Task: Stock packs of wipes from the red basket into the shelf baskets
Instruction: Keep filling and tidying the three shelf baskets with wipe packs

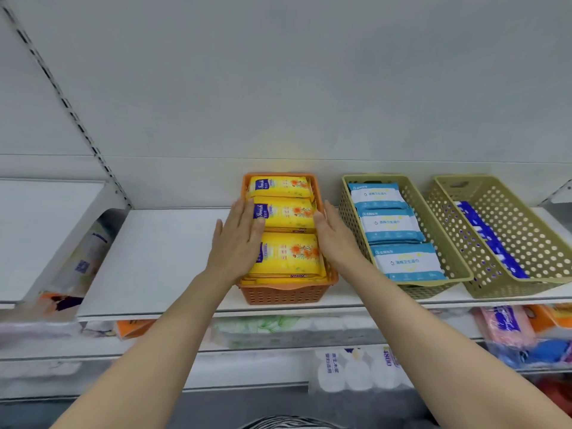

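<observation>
Squaring up the yellow wipe packs [286, 233] in the orange shelf basket [286, 294]: left hand [238, 239] lies flat, fingers straight, over the packs' left edge; right hand [332, 236] presses its straight fingers along the right side, by the basket wall. Neither grips anything; flat palms suit nudging the stack into line. Basket looks full, three packs deep. Blue-and-white packs [393, 230] fill the neighbouring olive basket [433, 281]; the far olive basket [507, 287] holds few. Red basket not in view.
</observation>
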A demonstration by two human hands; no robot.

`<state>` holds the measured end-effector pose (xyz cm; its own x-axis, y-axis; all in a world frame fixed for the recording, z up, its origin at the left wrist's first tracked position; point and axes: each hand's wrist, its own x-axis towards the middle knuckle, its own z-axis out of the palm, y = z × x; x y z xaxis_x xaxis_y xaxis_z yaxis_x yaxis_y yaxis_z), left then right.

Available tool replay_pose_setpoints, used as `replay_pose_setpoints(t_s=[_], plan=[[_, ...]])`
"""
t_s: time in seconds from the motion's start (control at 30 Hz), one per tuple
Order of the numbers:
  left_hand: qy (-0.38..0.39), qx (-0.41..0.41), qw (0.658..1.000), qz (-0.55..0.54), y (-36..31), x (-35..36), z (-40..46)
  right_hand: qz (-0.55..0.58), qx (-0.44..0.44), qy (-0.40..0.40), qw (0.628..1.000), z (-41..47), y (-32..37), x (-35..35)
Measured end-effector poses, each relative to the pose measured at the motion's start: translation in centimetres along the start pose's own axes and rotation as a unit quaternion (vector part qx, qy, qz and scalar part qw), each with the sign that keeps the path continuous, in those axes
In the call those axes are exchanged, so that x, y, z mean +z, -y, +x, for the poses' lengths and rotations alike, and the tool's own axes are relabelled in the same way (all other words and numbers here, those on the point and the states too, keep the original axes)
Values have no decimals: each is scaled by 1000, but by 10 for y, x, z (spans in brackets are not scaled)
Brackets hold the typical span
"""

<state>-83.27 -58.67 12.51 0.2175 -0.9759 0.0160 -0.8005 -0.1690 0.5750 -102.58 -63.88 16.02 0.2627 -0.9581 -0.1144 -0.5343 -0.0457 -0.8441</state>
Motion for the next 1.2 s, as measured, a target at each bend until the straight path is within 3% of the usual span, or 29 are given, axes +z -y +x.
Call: replay_pose_setpoints(t_s=[0.1,0.57,0.77,0.9,1.07,1.2], plan=[[20,-22,999,-21,6,2,-4,25,31,28,999,1,-4,2],[24,-33,996,-79,-10,6,-8,38,26,32,998,16,-15,16],[21,-34,995,-93,-10,7,-9,-18,10,30,999,10,-9,14],[18,7,999,-32,0,-1,-8,-128,-31,17,991,-1,-14,10],[62,61,993,84,14,-11,-10,-172,-64,-12,983,-10,-22,12],[67,61,989,114,15,-10,-14,-204,-102,-54,972,-12,-28,21]])
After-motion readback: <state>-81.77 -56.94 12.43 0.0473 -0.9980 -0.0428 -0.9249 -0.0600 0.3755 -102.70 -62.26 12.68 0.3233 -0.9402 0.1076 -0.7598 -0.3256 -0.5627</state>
